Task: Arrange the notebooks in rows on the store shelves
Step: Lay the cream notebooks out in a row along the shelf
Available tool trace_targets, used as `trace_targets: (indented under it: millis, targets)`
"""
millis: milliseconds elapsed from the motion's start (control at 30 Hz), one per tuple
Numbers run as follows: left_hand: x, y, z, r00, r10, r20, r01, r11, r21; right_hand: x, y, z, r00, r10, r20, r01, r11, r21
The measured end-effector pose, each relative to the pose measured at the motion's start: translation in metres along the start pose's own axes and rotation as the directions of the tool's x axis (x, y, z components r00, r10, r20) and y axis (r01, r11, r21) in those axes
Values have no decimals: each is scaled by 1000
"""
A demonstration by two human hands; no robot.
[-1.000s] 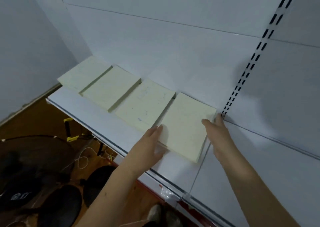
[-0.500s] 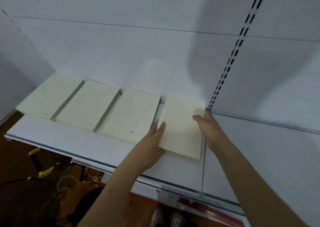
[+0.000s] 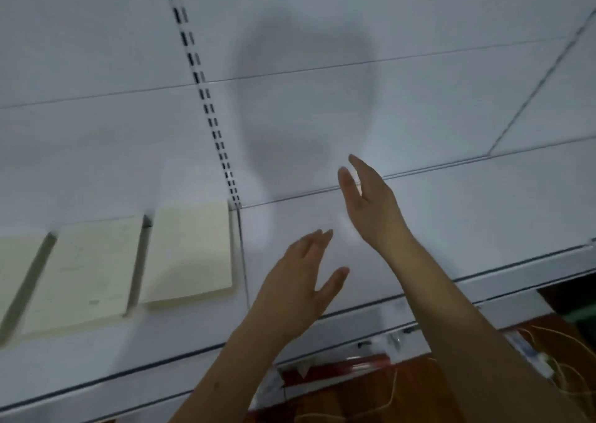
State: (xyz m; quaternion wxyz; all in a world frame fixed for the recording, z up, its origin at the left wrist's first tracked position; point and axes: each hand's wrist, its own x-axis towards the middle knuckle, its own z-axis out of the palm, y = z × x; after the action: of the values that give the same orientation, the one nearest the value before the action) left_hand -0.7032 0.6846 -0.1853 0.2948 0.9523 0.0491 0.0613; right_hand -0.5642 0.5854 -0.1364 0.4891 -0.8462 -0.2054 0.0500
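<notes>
Both hands, left hand [image 3: 301,280] and right hand [image 3: 371,203], hover empty with fingers loosely apart over the bare shelf [image 3: 451,229] beside the notebooks [image 3: 188,251], probably where the row continues.

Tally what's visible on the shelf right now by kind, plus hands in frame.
Cream notebooks lying flat on the shelf: 3, namely the rightmost, the middle one, and a third cut off by the left edge of the picture.
Hands: 2, the left hand and the right hand, both open and empty.
Total: 5.
</notes>
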Motion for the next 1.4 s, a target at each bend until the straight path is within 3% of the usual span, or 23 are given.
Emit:
trace_targets:
  millis: [267, 567, 867, 1233, 1400]
  targets:
    - [60, 196, 150, 977, 168, 128, -166, 986, -30, -46, 106, -236, 983, -63, -174, 20, 970, -243]
    - [124, 362, 265, 907, 341, 247, -325, 940, -102, -86, 220, -441, 943, 40, -330, -157, 928, -339]
    - [241, 432, 351, 861, 420, 289, -393, 908, -147, -28, 307, -552, 897, 65, -437, -236, 907, -348]
    - [400, 498, 408, 824, 493, 280, -473, 870, -141, 137, 373, -668, 918, -8, -396, -215, 831, -513]
    - [437, 514, 426, 834, 424, 354, -418, 903, -97, 190, 423, -699, 939, 35, -343, -231, 800, -553]
